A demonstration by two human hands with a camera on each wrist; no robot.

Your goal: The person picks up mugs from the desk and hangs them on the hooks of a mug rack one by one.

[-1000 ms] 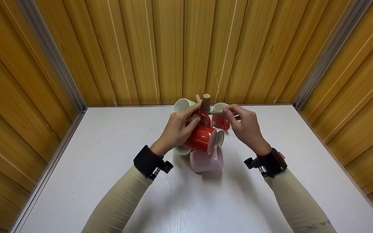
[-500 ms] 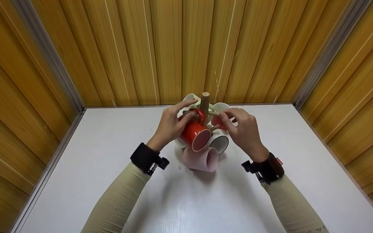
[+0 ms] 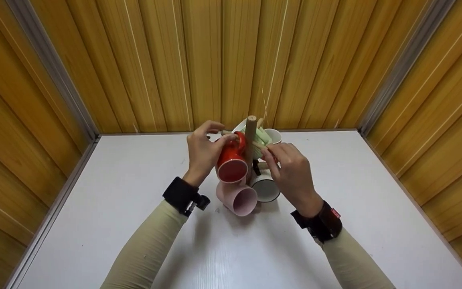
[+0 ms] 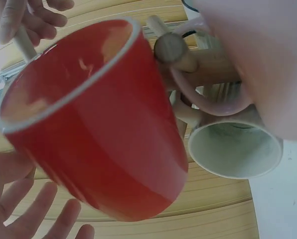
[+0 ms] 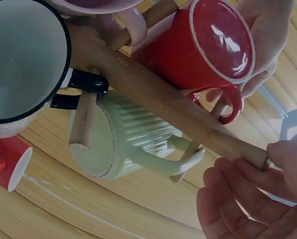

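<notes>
A wooden mug tree (image 3: pixel 251 130) stands with several mugs on its pegs. My right hand (image 3: pixel 293 168) pinches the end of a peg (image 5: pixel 235 148) between thumb and fingertips. On the tree's left side, a red mug (image 4: pixel 123 129) hangs by its handle, mouth tilted towards me. My left hand (image 3: pixel 202 148) is beside that mug, thumb at its handle and fingers spread loosely. Below it a pink mug (image 3: pixel 226 193) hangs sideways. A white mug with a dark rim (image 3: pixel 266 190) is at lower right, and a ribbed pale green mug (image 5: pixel 143 132) at the back.
Another red mug (image 5: pixel 8 164) is behind the tree, mostly hidden in the head view. The white table (image 3: pixel 146 180) ends at a wood-patterned wall (image 3: pixel 167 68) close behind the tree. Similar panels rise at both sides.
The tree has turned: the front mugs have swung left and towards me, the green mug has passed behind the post to the right. My right hand moved nearer me with its peg; my left fingers loosened.
</notes>
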